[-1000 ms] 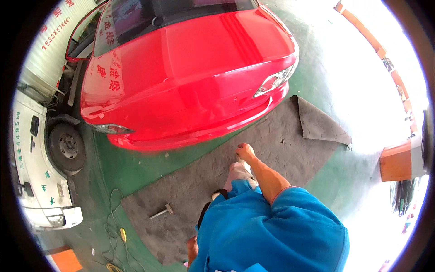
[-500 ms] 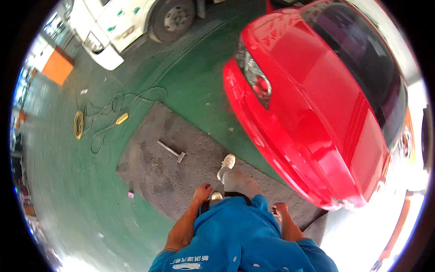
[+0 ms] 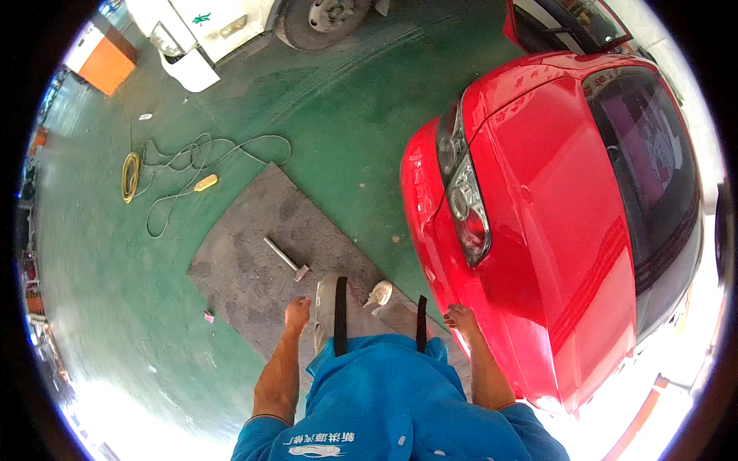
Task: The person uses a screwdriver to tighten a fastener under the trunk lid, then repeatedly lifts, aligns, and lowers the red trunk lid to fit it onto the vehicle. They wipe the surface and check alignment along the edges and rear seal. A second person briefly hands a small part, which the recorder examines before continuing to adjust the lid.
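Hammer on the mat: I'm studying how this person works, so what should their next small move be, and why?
Probably lower the left hand toward the hammer: it lies on the grey mat, its head end toward that hand in the picture, while the right hand is farther off, by the red car.
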Motion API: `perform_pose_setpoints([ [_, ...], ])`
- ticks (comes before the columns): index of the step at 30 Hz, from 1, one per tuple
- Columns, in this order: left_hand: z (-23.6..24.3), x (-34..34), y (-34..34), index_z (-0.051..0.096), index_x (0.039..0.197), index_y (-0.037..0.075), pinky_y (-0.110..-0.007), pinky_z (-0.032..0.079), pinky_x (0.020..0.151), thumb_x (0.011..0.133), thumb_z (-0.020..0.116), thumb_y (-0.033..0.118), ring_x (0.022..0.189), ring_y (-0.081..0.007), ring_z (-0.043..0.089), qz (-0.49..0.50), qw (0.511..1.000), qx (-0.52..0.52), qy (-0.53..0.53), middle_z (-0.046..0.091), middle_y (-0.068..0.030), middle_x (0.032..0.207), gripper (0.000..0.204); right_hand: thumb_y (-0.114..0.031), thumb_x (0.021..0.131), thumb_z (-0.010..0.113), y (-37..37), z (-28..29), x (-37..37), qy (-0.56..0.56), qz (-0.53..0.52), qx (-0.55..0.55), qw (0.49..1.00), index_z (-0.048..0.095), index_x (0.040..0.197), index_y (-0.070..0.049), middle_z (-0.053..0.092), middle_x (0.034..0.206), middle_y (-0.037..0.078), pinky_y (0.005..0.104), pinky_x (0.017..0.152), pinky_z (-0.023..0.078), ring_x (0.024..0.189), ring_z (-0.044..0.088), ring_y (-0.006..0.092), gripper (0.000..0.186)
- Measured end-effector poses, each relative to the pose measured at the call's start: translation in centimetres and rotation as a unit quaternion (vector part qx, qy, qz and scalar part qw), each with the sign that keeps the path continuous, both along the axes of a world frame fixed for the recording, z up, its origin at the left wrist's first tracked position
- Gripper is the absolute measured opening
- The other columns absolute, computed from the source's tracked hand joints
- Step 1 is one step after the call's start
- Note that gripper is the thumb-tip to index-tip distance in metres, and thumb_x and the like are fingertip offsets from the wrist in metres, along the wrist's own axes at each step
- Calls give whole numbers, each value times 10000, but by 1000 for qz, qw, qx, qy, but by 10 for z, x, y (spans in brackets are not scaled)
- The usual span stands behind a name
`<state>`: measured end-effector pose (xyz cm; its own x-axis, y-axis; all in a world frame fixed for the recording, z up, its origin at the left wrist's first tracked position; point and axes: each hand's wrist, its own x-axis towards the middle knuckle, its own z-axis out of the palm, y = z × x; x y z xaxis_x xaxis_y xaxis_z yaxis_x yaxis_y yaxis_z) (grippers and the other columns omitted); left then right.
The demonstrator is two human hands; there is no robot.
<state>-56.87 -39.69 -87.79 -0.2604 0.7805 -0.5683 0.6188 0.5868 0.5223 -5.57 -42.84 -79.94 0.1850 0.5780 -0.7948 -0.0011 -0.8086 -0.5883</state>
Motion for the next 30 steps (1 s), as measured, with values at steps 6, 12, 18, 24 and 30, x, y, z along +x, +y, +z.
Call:
perform_pose_setpoints([
  [6, -27, 16, 101, 699, 1088, 38, -491, 484, 911, 920, 495, 427, 1061, -439, 621, -27, 998, -56, 27, 668, -264, 1085, 471, -227, 914, 643, 9, -2, -14, -67, -31, -97, 993, 655, 1074, -66, 685, 855, 79, 277, 575, 515, 690, 662, 158, 227],
  [12, -151, -55, 242, 659, 919, 21, -474, 504, 712, 977, 436, 422, 841, -398, 660, -143, 988, -12, -59, 690, -223, 919, 463, -297, 904, 631, -2, 42, -38, -141, -313, -137, 929, 606, 1066, -103, 686, 862, 66, 330, 616, 525, 691, 658, 179, 254],
  [18, -75, -35, 397, 648, 985, -28, -333, 494, 614, 959, 562, 376, 692, -177, 613, 44, 954, -36, -295, 652, -97, 817, 415, -455, 924, 610, -60, 79, -23, -203, -569, -44, 796, 572, 1140, -96, 681, 1000, 106, 398, 691, 515, 840, 670, 261, 420],
  [24, -144, -58, 414, 655, 1002, -27, -346, 499, 627, 947, 579, 363, 702, -186, 617, -141, 960, 13, -243, 654, -110, 817, 401, -512, 951, 572, -3, 118, -19, -245, -633, 23, 734, 485, 1337, -7, 644, 1174, 138, 431, 840, 507, 1017, 644, 291, 642],
  [30, -130, -26, 397, 659, 996, -13, -382, 491, 656, 955, 573, 374, 741, -215, 627, -175, 966, -100, -161, 667, -101, 833, 399, -525, 925, 612, 13, 110, -57, -204, -643, 55, 736, 514, 1329, -48, 667, 1145, 134, 413, 838, 512, 1003, 648, 278, 632],
])
